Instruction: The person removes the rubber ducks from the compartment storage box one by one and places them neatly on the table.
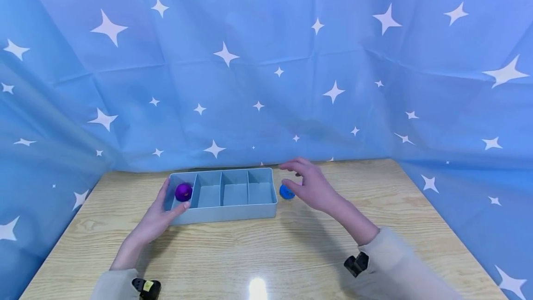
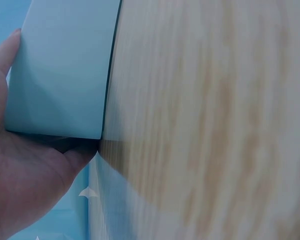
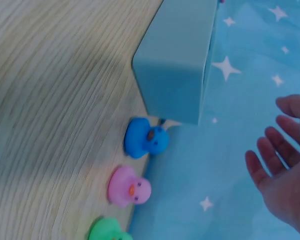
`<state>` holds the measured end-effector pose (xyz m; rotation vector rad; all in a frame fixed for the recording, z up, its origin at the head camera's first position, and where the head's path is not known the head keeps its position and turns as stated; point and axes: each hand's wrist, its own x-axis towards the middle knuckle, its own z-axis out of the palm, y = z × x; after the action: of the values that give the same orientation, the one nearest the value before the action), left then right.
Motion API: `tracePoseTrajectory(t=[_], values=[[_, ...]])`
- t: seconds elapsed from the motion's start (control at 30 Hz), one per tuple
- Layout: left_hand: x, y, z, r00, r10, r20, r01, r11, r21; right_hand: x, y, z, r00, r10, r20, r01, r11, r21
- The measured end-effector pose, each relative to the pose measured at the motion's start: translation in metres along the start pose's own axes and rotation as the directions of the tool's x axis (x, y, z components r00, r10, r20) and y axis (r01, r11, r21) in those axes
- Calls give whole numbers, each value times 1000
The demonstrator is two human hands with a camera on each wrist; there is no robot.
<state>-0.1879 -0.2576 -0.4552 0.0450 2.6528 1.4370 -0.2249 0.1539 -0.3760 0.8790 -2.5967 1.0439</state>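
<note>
A long grey-blue box [image 1: 222, 212] with several compartments in a row lies near the back of the table. My left hand [image 1: 156, 216] grips its left end, thumb over the front rim and fingers along the end wall. In the leftmost compartment sits a purple rubber duck [image 1: 183, 192]. My right hand [image 1: 312, 186] hovers past the box's right end, fingers spread and bent loosely, holding nothing. Below it is a blue rubber duck [image 1: 286, 192], close to the box. The right wrist view also has a pink rubber duck [image 3: 122, 185] and a green rubber duck [image 3: 106, 230], partly cut off.
The wooden table [image 1: 233, 253] ends at the back against a blue star-printed cloth [image 1: 266, 82], which also hangs along both sides. The ducks stand in a row on the tabletop to the right of the box.
</note>
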Motion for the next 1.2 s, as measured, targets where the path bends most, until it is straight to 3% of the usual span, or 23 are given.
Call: tracePoseTrajectory(t=[0.13, 0.63, 0.93, 1.2], values=[[0, 0, 0, 1000, 6, -3, -6, 1000, -1, 4, -8, 8, 999, -34, 15, 33, 999, 39], [0, 0, -1, 1000, 2, -3, -2, 1000, -9, 21, -39, 41, 993, -35, 112, 20, 990, 141], [0, -2, -3, 1000, 4, -6, -4, 1000, -14, 30, -53, 72, 978, -109, 176, 73, 977, 202], [2, -2, -1, 1000, 9, -5, -9, 1000, -14, 30, -57, 90, 976, -64, 210, 17, 975, 220]])
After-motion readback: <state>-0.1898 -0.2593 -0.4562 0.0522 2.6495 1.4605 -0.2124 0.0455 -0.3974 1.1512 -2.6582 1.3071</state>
